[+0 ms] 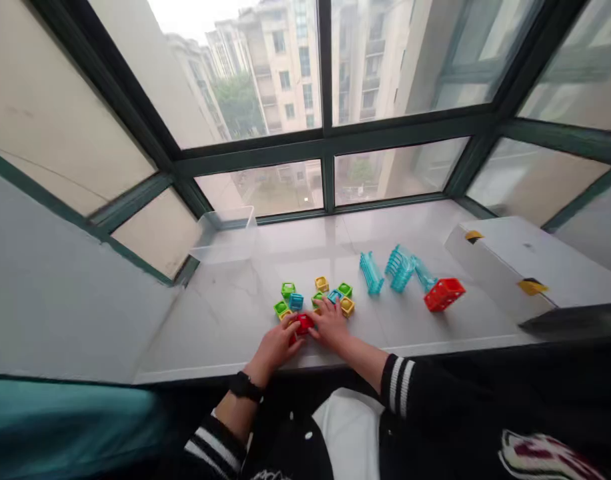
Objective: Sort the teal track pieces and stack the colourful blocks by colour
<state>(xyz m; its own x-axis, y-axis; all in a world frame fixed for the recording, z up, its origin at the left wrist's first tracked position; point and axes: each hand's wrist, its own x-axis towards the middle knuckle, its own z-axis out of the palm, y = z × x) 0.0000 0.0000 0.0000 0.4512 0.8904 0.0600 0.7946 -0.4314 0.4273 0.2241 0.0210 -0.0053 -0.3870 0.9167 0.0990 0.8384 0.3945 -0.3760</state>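
Several small hollow cube blocks in green, yellow, blue and red lie in a loose cluster near the front edge of the sill. My left hand (276, 347) is closed around a red block, mostly hidden, at the near side of the cluster. Another red cube block (304, 324) sits between my two hands, touched by fingers from both sides. Over the right part of the cluster rests my right hand (331, 325), its fingers spread across the blocks. Close by are a blue block (296, 302), a green block (288, 289) and a yellow block (321, 284).
Light-blue ribbed plastic pieces (371, 273) lie right of the cluster, beside a red perforated box-shaped piece (443, 294). A clear plastic bin (225, 237) stands at the back left. A white box (540, 260) occupies the right. Framed windows (325, 140) border the sill (210, 320).
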